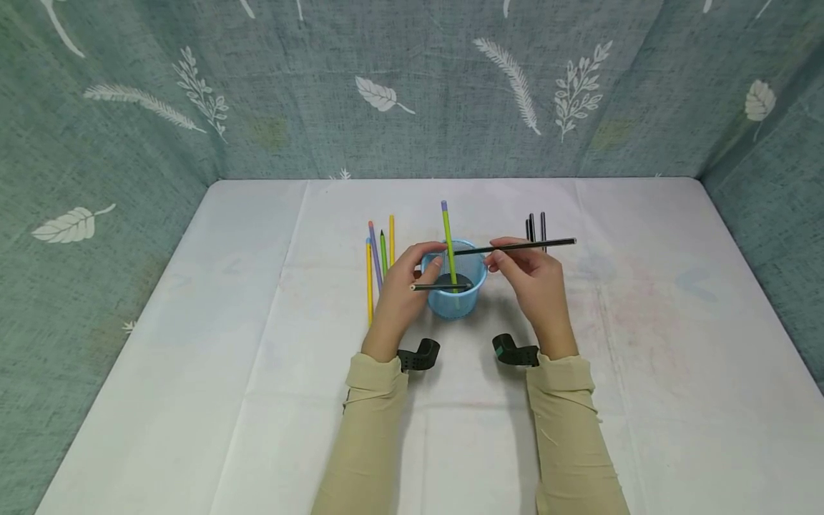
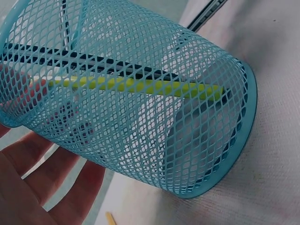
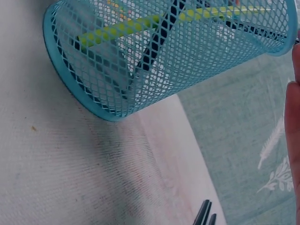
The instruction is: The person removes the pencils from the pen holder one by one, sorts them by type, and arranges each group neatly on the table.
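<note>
A light blue mesh pencil cup (image 1: pixel 453 306) is between the two hands. My left hand (image 1: pixel 403 290) grips it at the left, thumb at the rim and fingers round its far side. In the cup a lime-green pencil (image 1: pixel 448 239) with a purple end stands nearly upright. A black pencil (image 1: pixel 438 287) leans out over the left front rim, its lower part showing through the mesh in the left wrist view. My right hand (image 1: pixel 536 282) pinches another black pencil (image 1: pixel 534 244) between thumb and fingers, almost level, with its left end over the cup's opening.
Left of the cup lie several coloured pencils, among them a yellow pencil (image 1: pixel 370 286), a purple pencil (image 1: pixel 375 254) and a green pencil (image 1: pixel 383 254). Several black pencils (image 1: pixel 531 225) lie behind the right hand. A leaf-patterned curtain (image 1: pixel 425 136) borders the white tabletop (image 1: pixel 309 429).
</note>
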A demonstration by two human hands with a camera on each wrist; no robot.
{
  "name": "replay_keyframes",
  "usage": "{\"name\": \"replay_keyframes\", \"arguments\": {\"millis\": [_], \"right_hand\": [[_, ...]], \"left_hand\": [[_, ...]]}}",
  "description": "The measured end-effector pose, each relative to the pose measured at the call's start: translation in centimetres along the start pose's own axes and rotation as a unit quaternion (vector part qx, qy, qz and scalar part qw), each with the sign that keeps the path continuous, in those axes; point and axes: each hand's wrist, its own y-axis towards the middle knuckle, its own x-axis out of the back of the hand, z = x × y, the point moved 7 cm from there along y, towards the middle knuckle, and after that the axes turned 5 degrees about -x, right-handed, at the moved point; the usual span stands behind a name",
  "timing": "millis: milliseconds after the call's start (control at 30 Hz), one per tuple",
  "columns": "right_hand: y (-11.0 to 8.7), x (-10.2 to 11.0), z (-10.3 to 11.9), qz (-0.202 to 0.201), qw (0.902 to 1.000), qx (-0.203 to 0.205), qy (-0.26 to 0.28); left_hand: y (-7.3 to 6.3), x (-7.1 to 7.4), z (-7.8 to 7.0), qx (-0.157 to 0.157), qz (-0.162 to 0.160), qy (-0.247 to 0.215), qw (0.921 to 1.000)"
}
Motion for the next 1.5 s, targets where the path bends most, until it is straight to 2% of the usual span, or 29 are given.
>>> {"name": "replay_keyframes", "arguments": {"millis": [133,233,367,467,633,833,1133,1367,1500], "right_hand": [[0.8,1.2,-2.6,-0.039,0.999,0.02,0.014],[0.9,2.1,-2.5,-0.084,0.9958,0.02,0.03],[0.0,3.0,0.1,-0.143,0.9886,0.026,0.038],[-0.7,3.4,2.1,-0.172,0.9842,0.029,0.033],[-1.2,3.7,3.7,-0.186,0.9804,0.04,0.052],[-1.4,4.2,3.9,-0.192,0.9753,0.07,0.084],[-1.7,5.6,2.9,-0.234,0.9717,0.03,-0.016],[-1.6,6.4,1.4,-0.246,0.9683,-0.035,-0.028],[-1.3,7.3,-0.6,-0.258,0.9619,-0.075,-0.049]], "left_hand": [[0.0,-0.1,0.1,0.001,0.0,0.0,1.0],[0.1,-0.1,0.2,0.003,0.0,-0.002,1.0],[0.1,-0.2,0.3,0.003,-0.004,-0.008,1.0],[0.0,-0.2,0.3,0.004,-0.006,-0.011,0.9999],[0.0,-0.1,0.3,0.005,-0.004,-0.01,0.9999],[-0.1,0.0,0.4,0.005,-0.006,-0.008,0.9999],[0.0,-0.1,0.5,0.004,-0.005,-0.012,0.9999],[0.0,-0.2,0.6,0.009,-0.004,-0.012,0.9999],[-0.1,-0.2,0.6,0.008,-0.003,-0.014,0.9999]]}}
